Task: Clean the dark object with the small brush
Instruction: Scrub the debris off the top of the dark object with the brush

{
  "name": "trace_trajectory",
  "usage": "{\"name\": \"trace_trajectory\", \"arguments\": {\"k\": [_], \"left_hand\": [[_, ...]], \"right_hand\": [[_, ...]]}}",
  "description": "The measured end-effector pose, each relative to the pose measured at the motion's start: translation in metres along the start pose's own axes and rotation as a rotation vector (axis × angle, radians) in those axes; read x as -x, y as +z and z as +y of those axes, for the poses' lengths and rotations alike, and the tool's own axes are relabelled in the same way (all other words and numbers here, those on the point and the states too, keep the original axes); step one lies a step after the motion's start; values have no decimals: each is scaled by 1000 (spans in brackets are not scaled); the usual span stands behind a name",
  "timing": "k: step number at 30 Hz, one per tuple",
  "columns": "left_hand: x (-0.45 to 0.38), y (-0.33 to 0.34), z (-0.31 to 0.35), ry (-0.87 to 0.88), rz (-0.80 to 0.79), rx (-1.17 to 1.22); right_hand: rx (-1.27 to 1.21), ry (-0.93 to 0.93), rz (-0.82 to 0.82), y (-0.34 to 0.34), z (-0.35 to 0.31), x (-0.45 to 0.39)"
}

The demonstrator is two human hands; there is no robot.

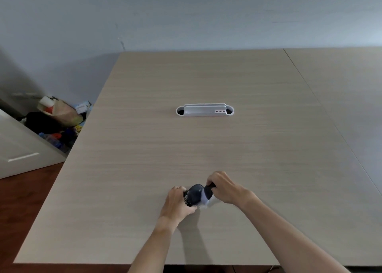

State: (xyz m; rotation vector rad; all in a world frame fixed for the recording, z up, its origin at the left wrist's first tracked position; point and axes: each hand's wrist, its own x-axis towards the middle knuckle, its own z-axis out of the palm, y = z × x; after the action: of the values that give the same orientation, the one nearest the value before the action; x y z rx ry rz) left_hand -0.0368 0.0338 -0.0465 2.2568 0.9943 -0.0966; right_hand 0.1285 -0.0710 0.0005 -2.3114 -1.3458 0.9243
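A dark rounded object (194,194) with a speckled pattern on its left side is held just above the wooden table (144,148), near the front edge. My left hand (175,204) grips it from the left and below. My right hand (224,188) pinches the dark handle of a small brush (207,192), whose pale bristles press against the object's right side. Most of the brush handle is hidden in my fingers. Something whitish lies beneath the object, blurred.
A white cable-port insert (205,110) is set into the table's middle. A seam (322,107) joins a second table on the right. Off the left edge, bags and clutter (57,117) sit on the floor beside a white door panel (18,148).
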Motion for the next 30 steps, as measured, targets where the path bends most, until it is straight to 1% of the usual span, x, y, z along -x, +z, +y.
{"name": "trace_trajectory", "arguments": {"k": [3, 5, 10, 12, 16, 17, 21, 22, 24, 27, 30], "left_hand": [[3, -1, 1, 32, 25, 26], [4, -3, 3, 29, 28, 31], [3, -3, 2, -42, -18, 21], [1, 0, -1, -55, -29, 18], [2, -1, 0, -32, -18, 11], [1, -1, 0, -31, -12, 8], [0, -4, 3, -9, -17, -19], [0, -5, 4, -9, -25, -22], [0, -8, 5, -7, -48, -28], [-1, -11, 4, 51, -69, -87], [-4, -16, 8, 112, -116, -175]], "right_hand": [[-113, 15, 145, -7, -10, -4], [-141, 67, 176, -4, -13, -5], [23, 231, 32, -2, 0, -2], [-1, 246, 43, -8, 1, -3], [-67, 241, 158, -8, -6, -10], [-71, 235, 157, -5, -7, -10], [-36, 242, 9, -3, 0, 5], [-43, 249, -2, -6, 3, 9], [-78, 257, 41, -13, 10, 16], [-97, 230, 173, -23, 15, 26], [-134, 230, 252, -26, 17, 36]]}}
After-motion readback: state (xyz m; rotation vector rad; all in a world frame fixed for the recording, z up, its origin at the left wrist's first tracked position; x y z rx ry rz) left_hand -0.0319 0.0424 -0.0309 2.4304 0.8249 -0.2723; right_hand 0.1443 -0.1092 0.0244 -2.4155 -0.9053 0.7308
